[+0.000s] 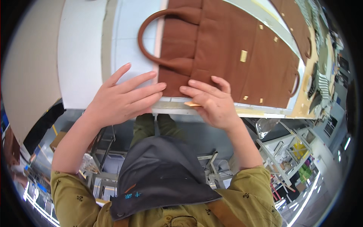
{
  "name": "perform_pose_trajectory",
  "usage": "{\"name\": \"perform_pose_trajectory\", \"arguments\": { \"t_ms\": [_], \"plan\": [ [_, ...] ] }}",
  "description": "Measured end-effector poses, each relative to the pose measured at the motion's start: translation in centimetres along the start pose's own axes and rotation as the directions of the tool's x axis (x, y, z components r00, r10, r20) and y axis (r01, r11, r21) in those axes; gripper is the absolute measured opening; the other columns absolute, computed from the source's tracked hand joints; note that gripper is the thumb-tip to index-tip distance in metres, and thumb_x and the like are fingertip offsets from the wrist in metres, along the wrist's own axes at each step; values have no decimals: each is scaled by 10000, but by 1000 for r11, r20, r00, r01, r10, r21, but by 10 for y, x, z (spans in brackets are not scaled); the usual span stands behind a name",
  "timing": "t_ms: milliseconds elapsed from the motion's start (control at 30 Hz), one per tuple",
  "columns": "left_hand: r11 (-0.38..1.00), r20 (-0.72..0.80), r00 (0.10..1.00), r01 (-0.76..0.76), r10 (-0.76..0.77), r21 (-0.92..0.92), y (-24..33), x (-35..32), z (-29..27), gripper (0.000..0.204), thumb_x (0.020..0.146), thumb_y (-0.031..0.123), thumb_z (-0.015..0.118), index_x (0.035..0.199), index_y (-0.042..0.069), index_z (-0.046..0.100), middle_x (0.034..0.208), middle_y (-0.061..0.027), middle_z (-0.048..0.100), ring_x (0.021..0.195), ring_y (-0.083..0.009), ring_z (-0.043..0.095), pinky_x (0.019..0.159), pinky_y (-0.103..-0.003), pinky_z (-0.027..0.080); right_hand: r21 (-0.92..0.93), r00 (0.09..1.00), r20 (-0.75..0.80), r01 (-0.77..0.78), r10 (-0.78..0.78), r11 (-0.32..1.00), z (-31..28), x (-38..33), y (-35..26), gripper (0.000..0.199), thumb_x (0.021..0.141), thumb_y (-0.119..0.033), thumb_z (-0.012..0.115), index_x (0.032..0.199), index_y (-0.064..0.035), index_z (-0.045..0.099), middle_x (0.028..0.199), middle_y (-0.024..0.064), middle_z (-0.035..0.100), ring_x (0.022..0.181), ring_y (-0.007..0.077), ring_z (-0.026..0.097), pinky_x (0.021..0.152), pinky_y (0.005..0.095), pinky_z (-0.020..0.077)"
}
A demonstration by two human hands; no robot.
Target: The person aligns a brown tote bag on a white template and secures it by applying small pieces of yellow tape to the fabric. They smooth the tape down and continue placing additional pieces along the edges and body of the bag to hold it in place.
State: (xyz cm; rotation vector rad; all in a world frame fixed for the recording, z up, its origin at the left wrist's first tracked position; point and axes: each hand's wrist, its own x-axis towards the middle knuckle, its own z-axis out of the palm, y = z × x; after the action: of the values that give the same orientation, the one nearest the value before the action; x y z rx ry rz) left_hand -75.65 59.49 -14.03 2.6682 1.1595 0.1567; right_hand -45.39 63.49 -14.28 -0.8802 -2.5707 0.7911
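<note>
Head view is looking straight down at a person's two bare hands working at the near edge of a white bench (pixel 83 68). A large brown fabric handbag with a rounded brown handle and small brass fittings (pixel 234 49) is lying flat on the bench, its near corner sitting right at the bench's front edge. The left hand (pixel 121 100) is resting open, fingers spread and laid flat, with the fingertips touching the bag's near corner and the palm partly over the bare bench surface. The right hand (pixel 211 100) is pressing down on the same corner from the other side, fingers curled over the fabric; a small pale tan strip (pixel 192 103) is showing just under its thumb, and whether the hand is gripping it cannot be told. The two hands are lying close together, fingertips nearly meeting.

The bag's handle (pixel 151 38) is looping out to the left over the white surface.

Likely risks: with the corner so near the edge, an uneven push could be sliding the bag off the bench, or the fabric could be bunching under the fingers and shifting out of line.
</note>
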Motion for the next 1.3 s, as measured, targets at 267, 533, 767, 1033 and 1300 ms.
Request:
{"name": "perform_pose_trajectory", "arguments": {
  "t_ms": [267, 533, 767, 1033, 1300],
  "plan": [
    [998, -6, 1000, -28, 27, -62, -4, 8, 2, 596, 818, 517, 682, 1393, 408, 566, 1390, 169, 539, 1381, -93, 448, 1246, -498, 207, 176, 981, -160, -78, 107, 981, -7, -3, -5, 130, 887, -121, 697, 963, -142, 594, 1217, -4, 726, 1200, 194, 637, 1057, 419, 373],
    [992, 66, 996, -60, 67, -110, -8, 10, -2, 659, 820, 507, 680, 1444, 374, 515, 1493, 130, 492, 1414, -125, 424, 1239, -494, 214, 88, 880, -400, -240, 255, 967, 25, -18, -27, 138, 925, -115, 670, 1015, -112, 565, 1272, 61, 706, 1206, 244, 633, 1053, 397, 369],
    [994, 88, 994, -48, 57, -101, -6, 10, -3, 705, 813, 531, 657, 1466, 305, 514, 1503, 119, 489, 1416, -139, 422, 1236, -471, 230, -14, 921, -320, -241, 224, 970, 30, -25, -25, 147, 942, -119, 663, 1003, -125, 528, 1292, 47, 697, 1267, 226, 616, 1112, 411, 323],
    [991, 44, 996, -73, 79, -110, -7, 9, -1, 670, 832, 562, 623, 1432, 271, 566, 1472, 88, 542, 1402, -196, 457, 1234, -489, 224, -40, 921, -327, -235, 210, 971, 31, -26, -25, 151, 951, -125, 660, 981, -135, 512, 1292, 30, 699, 1254, 196, 628, 1125, 429, 306],
    [992, 62, 996, -56, 63, -110, -8, 9, -5, 675, 812, 543, 668, 1437, 320, 544, 1476, 120, 521, 1390, -144, 460, 1221, -470, 269, -70, 928, -311, -239, 206, 969, 31, -24, -25, 187, 935, -122, 679, 967, -138, 495, 1275, 28, 708, 1247, 189, 633, 1129, 437, 297]
  ]
}}
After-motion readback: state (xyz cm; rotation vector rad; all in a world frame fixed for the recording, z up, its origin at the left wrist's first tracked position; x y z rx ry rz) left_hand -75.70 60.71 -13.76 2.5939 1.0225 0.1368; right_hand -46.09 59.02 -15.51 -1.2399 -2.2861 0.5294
